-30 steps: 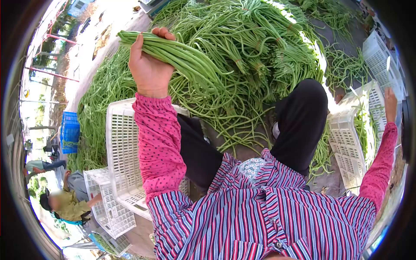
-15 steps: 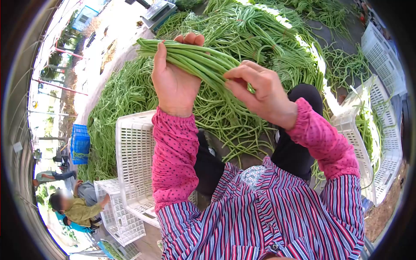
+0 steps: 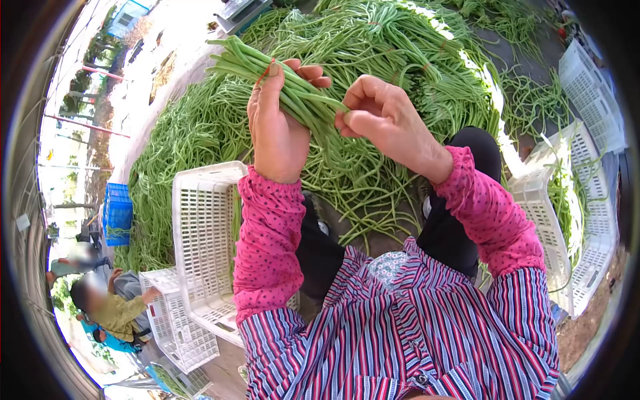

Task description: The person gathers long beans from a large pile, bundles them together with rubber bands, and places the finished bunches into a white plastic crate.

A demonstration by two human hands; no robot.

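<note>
My left hand [image 3: 283, 127] is wrapped round a bundle of long green beans [image 3: 248, 61], its thumb lying over a red band [image 3: 266, 71] near the bundle's upper end. To the right, my right hand [image 3: 387, 120] pinches the tip of a bean that runs out from the bundle. Behind and below both hands spreads a large heap of long green beans [image 3: 193, 133], where some bundles carry red bands.
A white crate [image 3: 207, 247] stands left of my left forearm, a smaller white crate [image 3: 179, 327] beyond it. White crates [image 3: 590, 267] with beans are at the right. A blue crate [image 3: 117, 213], a scale [image 3: 241, 15] and other people [image 3: 117, 310] show at the left.
My left hand has turned, and the red band now shows at its thumb. My right hand has moved slightly left, now at a single bean's tip. The view has shifted a little.
</note>
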